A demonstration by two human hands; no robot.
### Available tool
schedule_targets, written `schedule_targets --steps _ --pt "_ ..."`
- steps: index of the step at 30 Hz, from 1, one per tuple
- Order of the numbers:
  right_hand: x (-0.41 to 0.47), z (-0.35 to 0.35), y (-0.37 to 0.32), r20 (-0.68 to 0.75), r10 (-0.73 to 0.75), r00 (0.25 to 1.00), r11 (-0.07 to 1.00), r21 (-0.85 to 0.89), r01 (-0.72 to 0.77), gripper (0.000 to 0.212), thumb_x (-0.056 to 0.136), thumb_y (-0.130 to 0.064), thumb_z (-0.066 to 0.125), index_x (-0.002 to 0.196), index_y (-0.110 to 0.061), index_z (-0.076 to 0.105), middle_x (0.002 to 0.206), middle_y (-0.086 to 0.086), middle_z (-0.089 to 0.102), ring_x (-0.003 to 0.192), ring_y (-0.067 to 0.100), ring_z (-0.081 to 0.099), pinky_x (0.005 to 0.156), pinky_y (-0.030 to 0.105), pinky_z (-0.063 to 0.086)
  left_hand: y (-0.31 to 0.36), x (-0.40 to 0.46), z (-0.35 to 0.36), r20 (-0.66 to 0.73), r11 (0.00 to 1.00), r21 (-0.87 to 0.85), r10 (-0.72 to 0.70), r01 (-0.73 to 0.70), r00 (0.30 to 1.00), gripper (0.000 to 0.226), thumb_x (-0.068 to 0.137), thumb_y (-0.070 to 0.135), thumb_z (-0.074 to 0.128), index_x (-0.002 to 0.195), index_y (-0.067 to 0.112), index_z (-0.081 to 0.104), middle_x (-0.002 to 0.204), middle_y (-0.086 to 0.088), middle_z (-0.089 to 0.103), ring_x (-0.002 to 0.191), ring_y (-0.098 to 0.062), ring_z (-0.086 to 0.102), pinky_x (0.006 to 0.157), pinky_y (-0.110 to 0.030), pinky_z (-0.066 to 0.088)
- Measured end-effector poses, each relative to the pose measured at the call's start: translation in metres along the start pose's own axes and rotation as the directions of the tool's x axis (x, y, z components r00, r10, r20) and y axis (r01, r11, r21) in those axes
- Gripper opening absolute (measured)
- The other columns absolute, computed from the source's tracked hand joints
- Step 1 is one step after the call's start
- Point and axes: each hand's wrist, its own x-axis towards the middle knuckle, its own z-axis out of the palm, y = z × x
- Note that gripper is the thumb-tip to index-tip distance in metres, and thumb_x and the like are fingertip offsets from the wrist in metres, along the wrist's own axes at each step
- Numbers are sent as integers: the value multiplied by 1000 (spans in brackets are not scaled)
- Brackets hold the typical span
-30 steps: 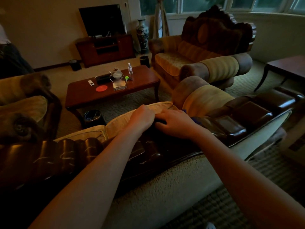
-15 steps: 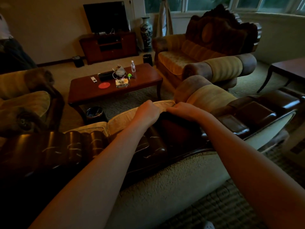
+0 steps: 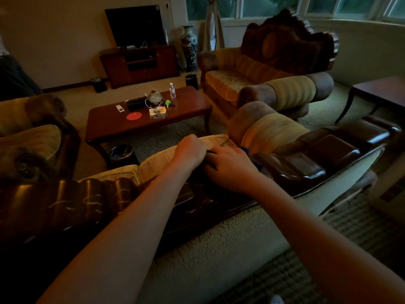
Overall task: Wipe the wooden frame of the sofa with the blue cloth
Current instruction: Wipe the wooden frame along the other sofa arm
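The sofa's dark glossy wooden frame runs along the top of its backrest, from the lower left to the right edge. My right hand lies on the frame near the middle, its bent fingers holding the blue cloth down. Only small blue patches show past the far side of the hand. My left hand is right beside it, curled over the top edge of the yellow back cushion. The two hands almost touch.
Beyond the sofa stand a wooden coffee table with a bottle and small items, a dark bin on the carpet, an armchair at the right and a TV cabinet at the wall. A side table is at the far right.
My right hand went forward over the frame's top, then came back toward me, and blue cloth shows beside it again. My left hand stayed on the cushion edge.
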Motion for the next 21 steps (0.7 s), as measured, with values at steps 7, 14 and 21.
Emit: schedule_targets --steps 7,14,21 --pt "-61 29 -7 -459 64 886 996 88 -26 39 89 -35 41 115 -22 66 123 8 62 115 24 57 94 44 43 1 -6 0 5 1000 -5 4 -4 1000 32 94 7 34 117 1 56 115 -16 55 102 -28 53 79 -35 41" --pt "-89 58 7 -634 121 764 986 168 -17 35 100 -40 30 126 -25 49 130 8 55 126 19 44 109 40 26 2 -8 2 115 996 80 37 -46 993 33 93 14 30 112 6 56 110 -10 54 95 -24 51 74 -32 38" --pt "-63 48 46 -614 378 693 881 469 -64 43 92 -33 39 112 -8 67 110 12 66 107 28 59 94 44 43 5 -9 3 123 993 97 54 -66 991 32 97 14 30 110 4 57 108 -8 52 86 -18 47 70 -31 35"
